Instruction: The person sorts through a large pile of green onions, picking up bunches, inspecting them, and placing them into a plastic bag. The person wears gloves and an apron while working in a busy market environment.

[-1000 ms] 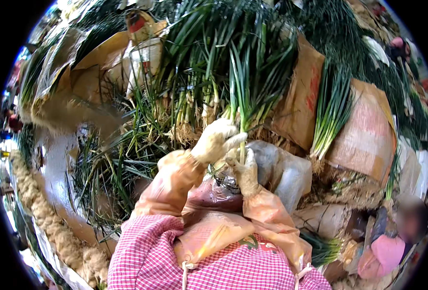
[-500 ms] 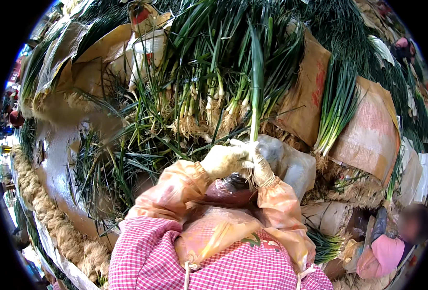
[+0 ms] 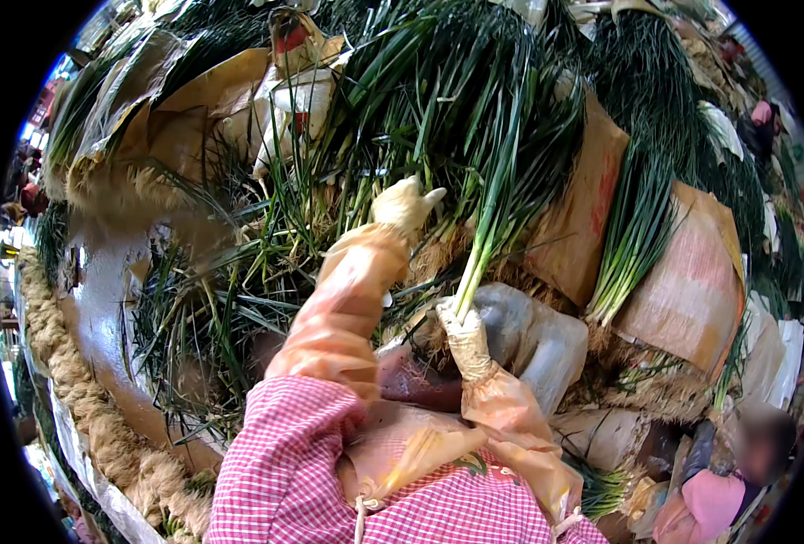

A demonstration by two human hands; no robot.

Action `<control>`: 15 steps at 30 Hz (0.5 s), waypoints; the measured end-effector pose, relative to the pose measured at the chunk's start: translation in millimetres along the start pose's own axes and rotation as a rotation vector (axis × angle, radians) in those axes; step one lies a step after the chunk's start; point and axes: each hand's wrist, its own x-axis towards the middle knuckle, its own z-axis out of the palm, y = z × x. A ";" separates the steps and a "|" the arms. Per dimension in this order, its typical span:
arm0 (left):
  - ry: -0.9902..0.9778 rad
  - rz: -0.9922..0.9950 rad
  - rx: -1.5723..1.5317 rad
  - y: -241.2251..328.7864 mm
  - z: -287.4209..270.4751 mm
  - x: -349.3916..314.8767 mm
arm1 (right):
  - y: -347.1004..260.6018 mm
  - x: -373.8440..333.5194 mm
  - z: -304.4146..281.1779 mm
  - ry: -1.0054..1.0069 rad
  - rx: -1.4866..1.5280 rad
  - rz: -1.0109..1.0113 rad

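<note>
My right hand (image 3: pixel 466 334), in a pale glove, is closed around the white lower stalks of a small bunch of green onions (image 3: pixel 480 260). Their long leaves point away from me, overlapping the pile behind. Farther off and to the left, my left hand (image 3: pixel 405 205), gloved the same way, reaches to the root ends of the large pile of green onions (image 3: pixel 456 100). Its thumb stands apart from the other fingers, and nothing shows in its grasp. Loose leaves and trimmings (image 3: pixel 229 317) lie left of my left forearm.
Brown sacking (image 3: pixel 576 208) and a pale sack (image 3: pixel 683 272) flank another onion bundle (image 3: pixel 633 245) on the right. Grey plastic sheeting (image 3: pixel 533 335) lies beside my right hand. A thick fibrous roll (image 3: pixel 102 417) runs along the left. A person in pink (image 3: pixel 712 503) sits at lower right.
My hands were together at the onion stalks. The left has let go and moved away to the pile, while the right keeps the bunch, now slightly lower and tilted, with more stalks showing.
</note>
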 end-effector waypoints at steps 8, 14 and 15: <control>-0.436 0.114 -0.601 -2.5 -7.9 -70.8 | -5.3 10.5 -12.5 0.107 0.417 0.133; -0.340 -0.015 -1.171 16.8 8.6 -78.5 | -32.9 8.6 -13.1 -0.039 0.384 0.277; 0.008 0.047 -1.091 17.0 2.8 -72.9 | -34.6 7.4 -14.0 -0.034 0.395 0.304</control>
